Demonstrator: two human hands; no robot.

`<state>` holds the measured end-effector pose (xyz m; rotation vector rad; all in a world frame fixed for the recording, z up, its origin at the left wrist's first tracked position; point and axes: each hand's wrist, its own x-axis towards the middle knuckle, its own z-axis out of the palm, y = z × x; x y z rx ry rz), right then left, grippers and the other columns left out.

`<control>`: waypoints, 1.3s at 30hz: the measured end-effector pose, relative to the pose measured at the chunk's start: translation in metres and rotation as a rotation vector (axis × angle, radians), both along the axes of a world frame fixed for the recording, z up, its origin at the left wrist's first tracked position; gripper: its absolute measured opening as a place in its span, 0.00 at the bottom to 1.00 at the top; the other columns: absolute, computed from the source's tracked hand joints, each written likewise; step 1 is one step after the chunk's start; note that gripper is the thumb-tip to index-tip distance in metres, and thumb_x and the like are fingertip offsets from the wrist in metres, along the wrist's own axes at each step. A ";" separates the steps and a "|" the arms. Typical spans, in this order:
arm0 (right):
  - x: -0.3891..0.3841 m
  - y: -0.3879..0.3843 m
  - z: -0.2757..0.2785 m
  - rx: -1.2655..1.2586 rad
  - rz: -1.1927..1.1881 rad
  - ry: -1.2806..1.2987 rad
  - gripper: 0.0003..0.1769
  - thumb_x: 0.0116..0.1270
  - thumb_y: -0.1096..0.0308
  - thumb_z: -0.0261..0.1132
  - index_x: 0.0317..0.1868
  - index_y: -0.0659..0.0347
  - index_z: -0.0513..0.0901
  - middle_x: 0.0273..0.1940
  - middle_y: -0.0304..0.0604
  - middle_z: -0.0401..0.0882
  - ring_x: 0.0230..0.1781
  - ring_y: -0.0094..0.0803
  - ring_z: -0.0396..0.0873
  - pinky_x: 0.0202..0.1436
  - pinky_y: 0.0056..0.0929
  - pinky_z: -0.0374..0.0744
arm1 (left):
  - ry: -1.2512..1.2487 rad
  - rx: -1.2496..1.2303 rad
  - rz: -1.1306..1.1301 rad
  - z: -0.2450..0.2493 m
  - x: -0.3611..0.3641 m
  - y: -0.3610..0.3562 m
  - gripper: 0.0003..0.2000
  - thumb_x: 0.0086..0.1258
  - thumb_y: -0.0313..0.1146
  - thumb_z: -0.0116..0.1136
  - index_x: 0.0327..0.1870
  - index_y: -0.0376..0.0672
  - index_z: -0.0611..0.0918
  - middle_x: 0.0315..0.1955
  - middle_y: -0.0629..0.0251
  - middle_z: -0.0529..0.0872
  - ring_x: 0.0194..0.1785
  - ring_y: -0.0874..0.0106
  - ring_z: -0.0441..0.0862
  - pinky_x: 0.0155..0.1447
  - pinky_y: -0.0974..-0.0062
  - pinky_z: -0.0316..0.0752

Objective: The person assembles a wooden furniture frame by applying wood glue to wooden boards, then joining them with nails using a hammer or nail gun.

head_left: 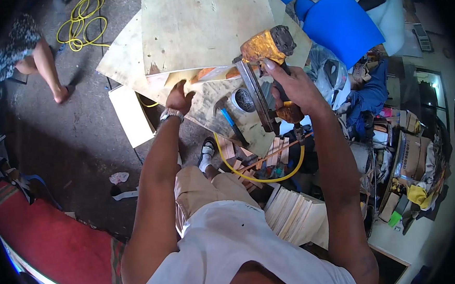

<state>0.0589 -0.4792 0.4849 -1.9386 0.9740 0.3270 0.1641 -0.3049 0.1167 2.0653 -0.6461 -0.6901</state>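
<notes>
"What's around that worn plywood surface [207, 104]?"

"One claw hammer with a blue-and-black handle [230, 123] and one round, pale-rimmed tub of small metal pieces [243, 100], near each other. The scuffed yellow-and-black nail gun [259, 52] is up above the surface, blocking part of it from me, and a yellow hose [276, 179] loops below."

"Who has the gun?"

"The right grip [296, 88], wrapped round its dark handle. The left grip [179, 99] is wide, fingers spread, by the near edge of a broad, pale plywood panel [205, 26]."

"Touching it?"

"Can't tell from here."

"Anyone else?"

"One other person, bare leg [46, 67] showing, upper body out of view. One tangled coil of yellow line [77, 26] lies on the grey floor [91, 124] nearby."

"And that stack of pale boards [294, 213]?"

"Packed too tightly to count; the white shirt [233, 240] hides its lower part."
</notes>
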 end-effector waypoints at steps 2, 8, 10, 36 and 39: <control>0.000 -0.001 0.000 -0.012 -0.001 0.023 0.37 0.71 0.36 0.56 0.46 0.69 0.81 0.18 0.37 0.72 0.16 0.26 0.74 0.23 0.29 0.77 | -0.006 0.027 0.014 -0.034 -0.022 0.031 0.31 0.66 0.43 0.63 0.67 0.40 0.70 0.62 0.46 0.76 0.63 0.49 0.75 0.65 0.59 0.72; 0.003 0.004 0.006 -0.040 0.014 0.030 0.38 0.70 0.35 0.56 0.47 0.70 0.81 0.17 0.37 0.72 0.16 0.26 0.74 0.23 0.29 0.77 | 0.183 0.238 0.058 -0.064 -0.112 0.153 0.27 0.62 0.40 0.63 0.62 0.44 0.74 0.52 0.45 0.83 0.54 0.46 0.81 0.59 0.53 0.75; 0.002 0.005 0.003 -0.033 0.010 0.001 0.38 0.70 0.35 0.56 0.46 0.71 0.80 0.17 0.37 0.72 0.16 0.26 0.74 0.23 0.29 0.77 | 0.218 0.365 -0.005 -0.082 -0.141 0.199 0.25 0.60 0.39 0.63 0.60 0.43 0.75 0.51 0.45 0.83 0.54 0.47 0.81 0.59 0.53 0.75; -0.193 0.054 -0.108 0.419 -1.029 -0.715 0.22 0.76 0.45 0.55 0.51 0.57 0.74 0.26 0.37 0.75 0.26 0.27 0.76 0.34 0.28 0.79 | 0.253 -0.355 -0.262 0.185 -0.182 -0.014 0.33 0.64 0.37 0.63 0.69 0.36 0.64 0.61 0.43 0.75 0.61 0.48 0.77 0.64 0.58 0.72; -0.249 0.055 -0.141 0.300 -1.121 -0.722 0.24 0.75 0.43 0.55 0.52 0.56 0.74 0.26 0.36 0.75 0.25 0.26 0.75 0.32 0.27 0.78 | 0.326 -0.169 -0.506 0.166 -0.224 -0.050 0.36 0.65 0.38 0.62 0.71 0.34 0.60 0.61 0.39 0.74 0.62 0.48 0.76 0.65 0.58 0.71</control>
